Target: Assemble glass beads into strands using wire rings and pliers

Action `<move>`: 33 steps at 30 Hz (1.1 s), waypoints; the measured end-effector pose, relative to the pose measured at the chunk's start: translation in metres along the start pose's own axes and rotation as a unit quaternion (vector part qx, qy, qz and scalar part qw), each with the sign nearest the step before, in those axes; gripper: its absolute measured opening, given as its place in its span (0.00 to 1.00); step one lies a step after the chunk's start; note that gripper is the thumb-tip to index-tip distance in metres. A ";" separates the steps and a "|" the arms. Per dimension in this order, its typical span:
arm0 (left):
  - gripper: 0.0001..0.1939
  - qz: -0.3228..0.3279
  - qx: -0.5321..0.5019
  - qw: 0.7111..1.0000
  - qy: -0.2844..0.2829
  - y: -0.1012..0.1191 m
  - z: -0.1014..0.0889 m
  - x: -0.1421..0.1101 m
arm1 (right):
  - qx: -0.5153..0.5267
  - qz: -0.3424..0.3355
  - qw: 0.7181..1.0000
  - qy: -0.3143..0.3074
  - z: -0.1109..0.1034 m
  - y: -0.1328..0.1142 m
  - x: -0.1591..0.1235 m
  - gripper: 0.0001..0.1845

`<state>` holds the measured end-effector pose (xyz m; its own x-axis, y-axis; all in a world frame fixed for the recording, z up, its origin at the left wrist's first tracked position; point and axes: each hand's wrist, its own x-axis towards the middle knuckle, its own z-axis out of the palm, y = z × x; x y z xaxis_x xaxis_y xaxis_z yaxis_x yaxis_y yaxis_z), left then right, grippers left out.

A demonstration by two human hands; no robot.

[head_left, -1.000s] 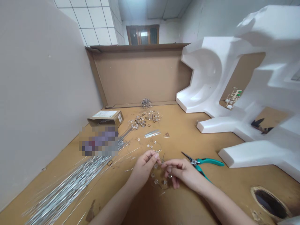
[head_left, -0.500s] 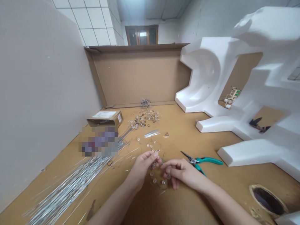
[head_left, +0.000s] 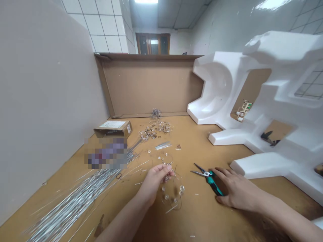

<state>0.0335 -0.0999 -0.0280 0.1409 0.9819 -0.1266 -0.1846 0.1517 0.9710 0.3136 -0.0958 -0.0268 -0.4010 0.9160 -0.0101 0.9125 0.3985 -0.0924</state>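
My left hand (head_left: pixel 161 174) is closed in a pinch on a wire strung with clear beads. The beaded wire (head_left: pixel 176 200) hangs below the fingertips in a loose loop over the tabletop, a thin straight piece near its lower end. Off to the right, my right hand (head_left: pixel 232 188) lies around the handles of needle-nose pliers (head_left: pixel 213 185). Its fingers cover one teal handle and the thumb is by the other; the pliers' jaws are apart and point left. A few loose clear beads (head_left: pixel 163 158) lie just beyond my left hand.
Long thin metal rods (head_left: pixel 75 198) spread over the left side. A small cardboard box (head_left: pixel 113 129) stands behind them, near a blurred-out purple item (head_left: pixel 107 153). Beads and rings (head_left: pixel 156 129) are heaped toward the back. White foam packing (head_left: pixel 214 87) borders the right.
My right hand has left the beaded wire and moved right onto the pliers, whose jaws now show spread. My left hand has stayed nearly in place, still pinching the wire.
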 end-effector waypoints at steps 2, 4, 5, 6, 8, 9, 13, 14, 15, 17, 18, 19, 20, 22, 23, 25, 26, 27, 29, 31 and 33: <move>0.14 0.000 -0.002 1.000 -0.004 0.000 0.000 0.000 | -0.032 -0.012 0.999 -0.003 0.001 -0.005 -0.001 0.37; 0.13 -0.002 0.000 1.000 -0.005 0.000 0.000 0.000 | -0.076 -0.015 0.997 0.004 0.001 -0.011 0.001 0.33; 0.14 -0.002 0.002 1.000 -0.003 0.000 0.000 0.000 | -0.097 -0.012 0.995 0.008 0.000 -0.014 0.002 0.30; 0.13 -0.002 0.004 1.000 0.000 0.000 0.000 0.000 | -0.114 -0.006 0.993 0.012 -0.001 -0.016 0.004 0.26; 0.13 0.002 0.004 1.000 0.002 0.000 0.000 0.000 | -0.117 0.011 0.993 0.020 -0.004 -0.016 0.006 0.19; 0.13 0.004 0.002 1.000 0.001 0.000 0.000 0.000 | -0.099 0.017 0.995 0.020 -0.007 -0.015 0.006 0.18; 0.13 0.008 -0.002 1.000 -0.004 0.000 -0.001 0.000 | 0.033 -0.010 0.999 -0.015 -0.029 -0.016 0.002 0.17; 0.13 0.007 -0.002 1.000 -0.006 0.000 -0.001 0.000 | 0.049 -0.029 0.998 -0.028 -0.035 -0.019 0.000 0.16; 0.13 0.006 -0.001 1.000 -0.007 0.000 -0.001 0.000 | 0.053 -0.044 0.997 -0.034 -0.041 -0.023 -0.002 0.14; 0.13 0.004 0.003 1.000 -0.006 0.001 0.000 -0.001 | 0.041 -0.065 0.997 -0.026 -0.051 -0.033 -0.004 0.14; 0.13 0.005 0.005 1.000 -0.004 0.002 0.001 -0.001 | 0.032 -0.073 0.997 -0.022 -0.055 -0.039 -0.005 0.14; 0.13 0.005 0.006 1.000 -0.001 0.002 0.001 -0.002 | 0.023 -0.077 0.997 -0.018 -0.057 -0.044 -0.004 0.14; 0.13 0.005 0.007 1.000 0.000 0.003 0.002 -0.002 | 0.014 -0.079 0.997 -0.014 -0.059 -0.048 -0.004 0.13; 0.12 0.006 0.005 1.000 0.002 0.005 0.003 -0.002 | -0.002 -0.080 0.997 -0.008 -0.060 -0.054 -0.003 0.12; 0.12 0.006 0.006 1.000 0.003 0.006 0.004 -0.002 | -0.009 -0.082 0.997 -0.006 -0.060 -0.056 -0.002 0.12; 0.12 0.005 0.009 1.000 0.006 0.007 0.005 -0.002 | -0.018 -0.086 0.996 -0.003 -0.061 -0.058 -0.002 0.11; 0.12 0.006 0.011 1.000 0.007 0.007 0.005 -0.002 | -0.020 -0.089 0.996 -0.003 -0.061 -0.059 -0.002 0.11; 0.12 0.005 0.012 1.000 0.008 0.007 0.006 -0.002 | -0.022 -0.091 0.996 -0.004 -0.061 -0.060 -0.002 0.11; 0.12 0.006 0.011 1.000 0.007 0.007 0.006 -0.002 | -0.024 -0.092 0.995 -0.005 -0.062 -0.060 -0.002 0.11; 0.12 0.007 0.010 1.000 0.005 0.007 0.006 -0.003 | -0.027 -0.092 0.995 -0.008 -0.063 -0.061 -0.002 0.10; 0.12 0.008 0.009 1.000 0.003 0.007 0.006 -0.003 | -0.029 -0.092 0.995 -0.010 -0.064 -0.061 -0.001 0.11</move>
<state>0.0378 -0.1024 -0.0200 0.1313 0.9850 -0.1116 -0.1701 0.1333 0.9764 0.2635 -0.1185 0.0425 -0.5623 0.8267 -0.0190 0.8267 0.5615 -0.0366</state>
